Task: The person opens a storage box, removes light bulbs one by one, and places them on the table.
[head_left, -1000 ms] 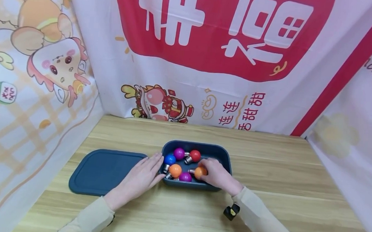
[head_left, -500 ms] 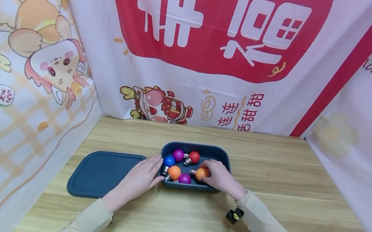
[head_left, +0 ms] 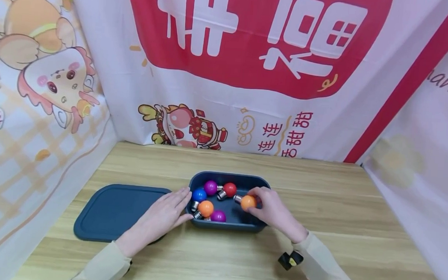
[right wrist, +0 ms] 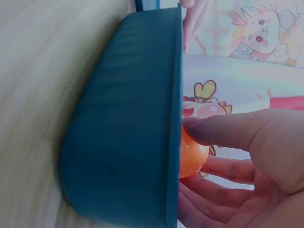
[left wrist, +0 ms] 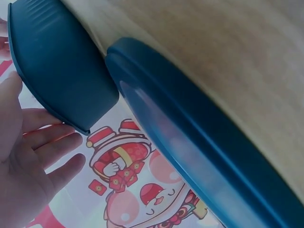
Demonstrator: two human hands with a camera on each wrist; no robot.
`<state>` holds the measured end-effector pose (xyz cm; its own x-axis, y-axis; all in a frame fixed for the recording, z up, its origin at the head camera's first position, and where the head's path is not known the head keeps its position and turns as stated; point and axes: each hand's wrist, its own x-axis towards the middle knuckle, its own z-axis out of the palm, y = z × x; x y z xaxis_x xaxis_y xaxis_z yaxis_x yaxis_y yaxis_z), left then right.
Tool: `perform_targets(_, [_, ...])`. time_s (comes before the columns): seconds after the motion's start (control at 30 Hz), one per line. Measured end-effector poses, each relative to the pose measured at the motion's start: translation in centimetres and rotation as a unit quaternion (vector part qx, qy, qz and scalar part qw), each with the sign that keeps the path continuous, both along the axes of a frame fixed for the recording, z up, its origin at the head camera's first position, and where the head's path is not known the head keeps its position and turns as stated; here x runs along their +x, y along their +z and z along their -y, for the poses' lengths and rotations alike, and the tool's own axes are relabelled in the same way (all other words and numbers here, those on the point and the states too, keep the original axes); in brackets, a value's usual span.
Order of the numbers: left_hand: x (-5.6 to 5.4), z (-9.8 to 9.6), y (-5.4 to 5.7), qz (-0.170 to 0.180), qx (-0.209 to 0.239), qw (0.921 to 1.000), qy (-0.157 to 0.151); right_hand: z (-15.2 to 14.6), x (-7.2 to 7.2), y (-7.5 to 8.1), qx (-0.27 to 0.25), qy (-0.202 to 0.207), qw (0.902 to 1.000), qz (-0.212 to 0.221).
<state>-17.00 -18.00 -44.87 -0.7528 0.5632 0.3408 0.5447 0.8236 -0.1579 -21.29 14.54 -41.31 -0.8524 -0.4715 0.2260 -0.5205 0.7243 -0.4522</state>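
My right hand (head_left: 271,207) pinches an orange light bulb (head_left: 248,202) between thumb and fingers at the right end of a dark blue box (head_left: 226,226). The bulb's metal screw base points left. In the right wrist view the orange bulb (right wrist: 192,156) shows partly above the box rim. My left hand (head_left: 163,213) rests with straight fingers against the box's left rim. Inside the box lie a blue bulb (head_left: 199,194), a second orange bulb (head_left: 206,208), a red bulb (head_left: 229,189) and two purple bulbs, one at the back (head_left: 211,187) and one at the front (head_left: 218,216).
A dark blue lid (head_left: 115,212) lies flat on the wooden table (head_left: 306,183), left of the box and partly under my left forearm. Printed cloth (head_left: 196,82) hangs behind the table and along both sides.
My right hand has lifted the orange bulb up from among the others and a little to the right. The left hand keeps its place at the box's left rim.
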Motion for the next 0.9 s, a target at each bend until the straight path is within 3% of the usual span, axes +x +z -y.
perform_targets(0.53, [-0.4, 0.1, 0.3, -0.039, -0.001, 0.9991, -0.017, -4.0, -0.8, 1.2, -0.084, -0.051, 0.9951, 0.011])
perform_targets(0.77, [-0.3, 0.1, 0.3, -0.026, 0.004, 0.9996, -0.011, -6.3, -1.6, 1.1, -0.109, -0.074, 0.9912, -0.007])
perform_targets(0.9, [-0.3, 0.1, 0.3, -0.022, -0.002, 0.9997, -0.005, -7.6, -2.1, 0.8, -0.105, -0.092, 0.9902, 0.005])
